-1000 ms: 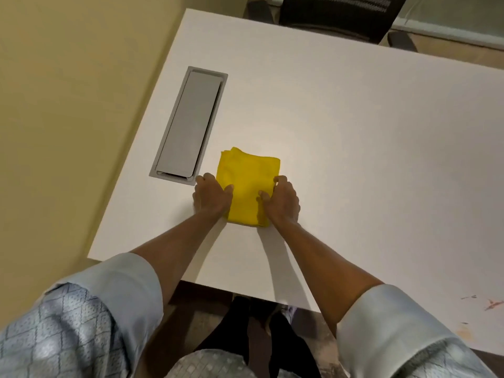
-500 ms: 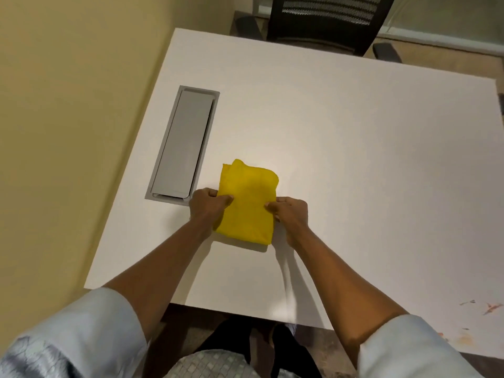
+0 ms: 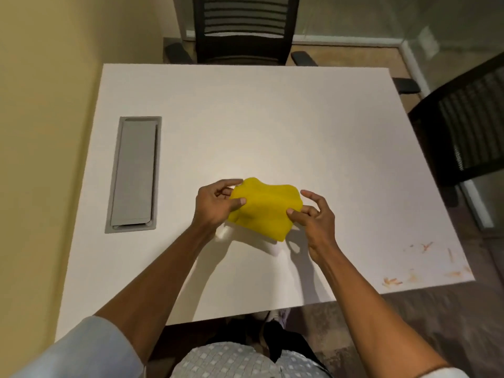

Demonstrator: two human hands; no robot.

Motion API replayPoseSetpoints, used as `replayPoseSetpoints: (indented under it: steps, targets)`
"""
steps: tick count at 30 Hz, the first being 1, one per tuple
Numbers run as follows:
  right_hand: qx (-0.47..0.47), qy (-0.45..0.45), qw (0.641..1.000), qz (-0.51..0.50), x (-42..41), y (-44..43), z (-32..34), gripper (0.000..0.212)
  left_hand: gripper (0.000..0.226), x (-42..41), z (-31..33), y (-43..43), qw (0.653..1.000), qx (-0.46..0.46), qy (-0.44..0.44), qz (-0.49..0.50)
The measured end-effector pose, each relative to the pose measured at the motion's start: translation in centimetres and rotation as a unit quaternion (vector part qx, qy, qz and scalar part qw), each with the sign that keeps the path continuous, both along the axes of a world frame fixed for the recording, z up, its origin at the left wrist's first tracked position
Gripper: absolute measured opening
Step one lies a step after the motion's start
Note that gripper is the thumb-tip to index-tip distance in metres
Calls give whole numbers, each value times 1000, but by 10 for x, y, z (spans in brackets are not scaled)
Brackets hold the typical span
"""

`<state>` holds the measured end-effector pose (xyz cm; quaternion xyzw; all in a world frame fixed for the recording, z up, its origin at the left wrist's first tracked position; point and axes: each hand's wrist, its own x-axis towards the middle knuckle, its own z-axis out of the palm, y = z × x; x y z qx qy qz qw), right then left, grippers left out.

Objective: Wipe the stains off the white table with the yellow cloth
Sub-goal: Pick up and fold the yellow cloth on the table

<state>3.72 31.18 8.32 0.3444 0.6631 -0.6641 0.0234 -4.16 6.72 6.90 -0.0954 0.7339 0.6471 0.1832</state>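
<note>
Head view, looking down over a square white table. Yellow cloth is folded and bunched, held up off the tabletop near the middle of the near half; its shadow falls on the surface just below it. Left hand grips the cloth's left edge, thumb on top and fingers curled round the fabric. Right hand pinches the cloth's right side between thumb and forefinger; the remaining fingers are spread and lifted clear of the fabric. Both forearms are bare, with pale sleeves pushed up at the bottom of the frame. Orange-brown stains sit scattered at the table's near right corner, well apart from the cloth and both hands. A grey rectangular hatch is set flush into the tabletop along its left side, closed. Yellowish wall runs beside the table's left edge. One black slatted chair stands at the far side, a second black chair at the right. No brand, label or readable writing shows on the cloth, hatch, table or chairs.
</note>
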Motion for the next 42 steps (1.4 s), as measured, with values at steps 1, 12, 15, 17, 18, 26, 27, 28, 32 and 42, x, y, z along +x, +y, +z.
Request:
replayPoseSetpoints:
  steps: [1, 12, 15, 17, 18, 26, 27, 28, 32, 42]
  targets:
    - [11, 10, 1000, 4, 7, 9, 5, 62, 52, 1, 4, 10, 1000, 0, 7, -20]
    - [280, -35, 947, 150, 80, 90, 27, 65, 64, 30, 34, 99, 977, -82, 96, -174]
    - [296, -44, 939, 168, 98, 114, 32, 46, 58, 43, 38, 125, 949, -147, 139, -243]
    - [294, -43, 941, 161, 113, 131, 34, 33, 45, 54, 41, 146, 934, -181, 159, -265]
    - [296, -38, 942, 154, 120, 139, 35, 28, 40, 58, 42, 154, 931, -191, 162, -265]
    - [182, 18, 981, 56, 190, 228, 35, 20, 40, 102, 44, 237, 929, -191, 113, -296]
    - [150, 25, 987, 48, 199, 239, 35, 17, 41, 107, 44, 247, 933, -182, 82, -300]
    - [123, 32, 991, 39, 207, 247, 34, 17, 40, 111, 43, 255, 937, -168, 56, -301]
    - [82, 56, 995, 29, 238, 280, 28, 33, 34, 129, 37, 291, 941, -117, 3, -316]
    - [127, 19, 985, 115, 261, 308, 1, 30, 31, 158, 8, 346, 912, -170, 43, -371]
